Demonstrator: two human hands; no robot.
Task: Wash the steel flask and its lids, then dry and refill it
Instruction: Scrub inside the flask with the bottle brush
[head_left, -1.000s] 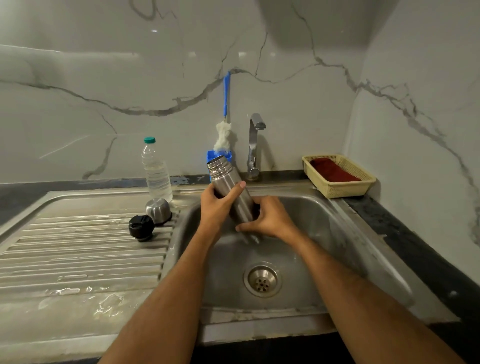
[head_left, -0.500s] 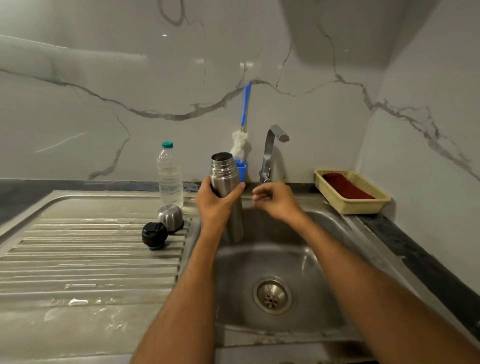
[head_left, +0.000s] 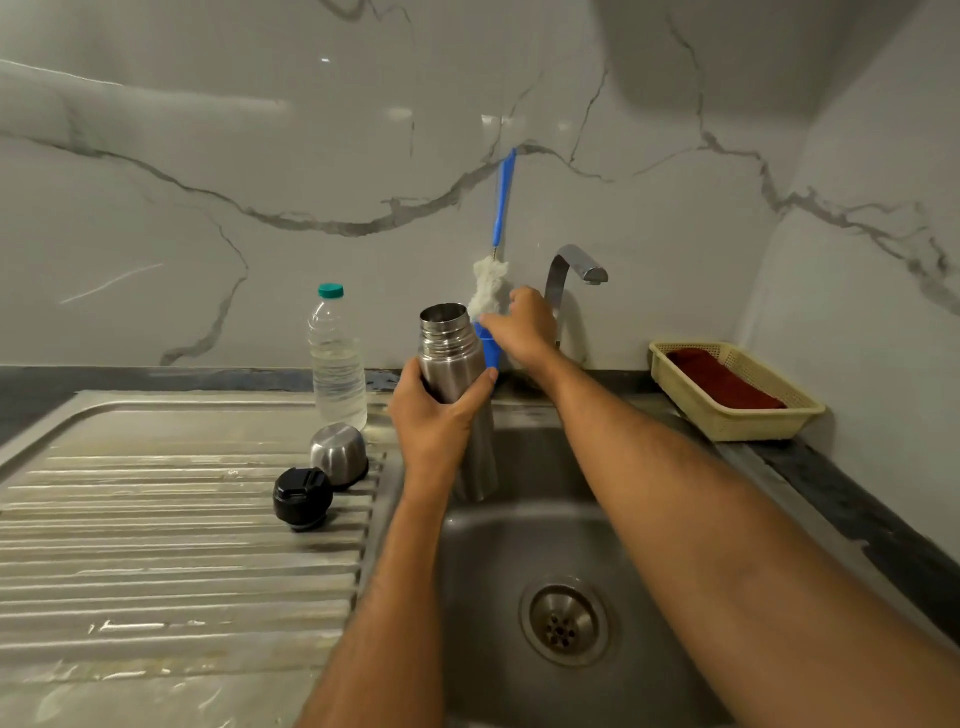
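My left hand (head_left: 436, 415) grips the open steel flask (head_left: 452, 353) around its body and holds it upright over the left side of the sink (head_left: 519, 519). Behind the flask, my right hand (head_left: 522, 330) has its thumb and fingers around the lower end of the white head of a blue-handled bottle brush (head_left: 491, 280), which stands in a blue holder (head_left: 491, 353). On the ribbed drainboard (head_left: 156, 519) sit the steel cup lid (head_left: 338, 453) and, in front of it, the black stopper lid (head_left: 303, 498).
A clear water bottle (head_left: 336, 358) with a teal cap stands behind the lids. The tap (head_left: 571, 275) rises behind the sink, and no water shows at its spout. A yellow basket (head_left: 737, 415) with a red cloth sits on the right counter. The drain (head_left: 563, 621) is open.
My left hand has raised the flask from a tilt to upright. My right hand let go of its base and reached back to the brush.
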